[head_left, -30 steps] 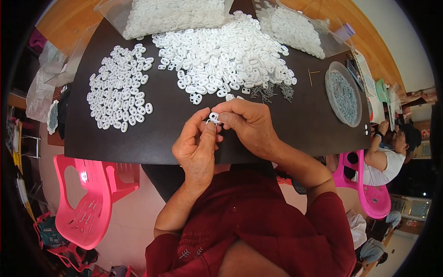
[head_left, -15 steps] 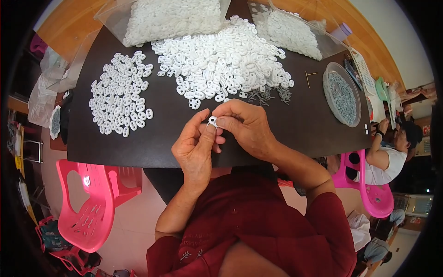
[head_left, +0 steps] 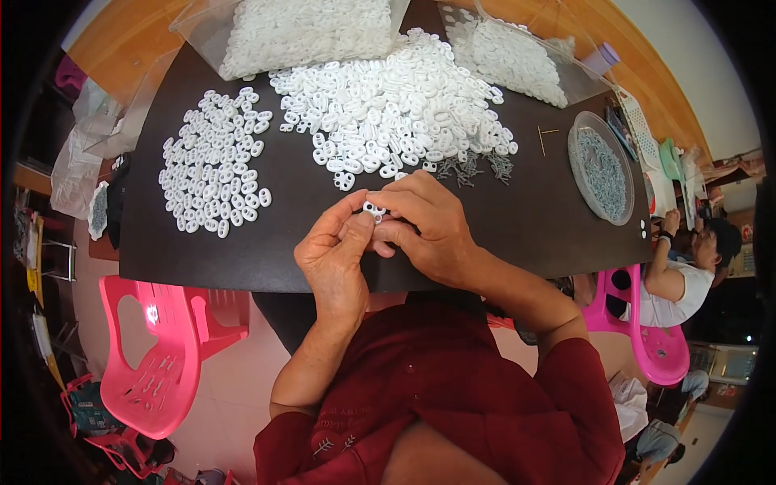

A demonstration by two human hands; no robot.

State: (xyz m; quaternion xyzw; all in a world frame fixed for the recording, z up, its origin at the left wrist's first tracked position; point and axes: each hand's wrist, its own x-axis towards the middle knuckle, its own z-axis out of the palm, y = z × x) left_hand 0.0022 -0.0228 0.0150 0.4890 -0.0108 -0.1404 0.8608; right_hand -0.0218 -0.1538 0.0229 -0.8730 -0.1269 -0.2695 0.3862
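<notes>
Between my two hands, above the near part of the dark table, is a small white plastic piece with round holes. My left hand pinches it with thumb and fingers. From the other side, the thumb and fingers of my right hand grip it too. Just beyond my hands lies a large heap of similar white two-holed pieces. Small grey screws lie at that heap's near right edge. A smaller spread of white pieces is off to the left.
Two clear bins of white pieces stand at the back. On the right are a round tub of screws and thin brass-coloured rods. A pink chair is at left; another person sits at right.
My fingers have shifted around the white piece, and more of its holes now show. My right thumb has moved lower, off its top. The piles look unchanged.
</notes>
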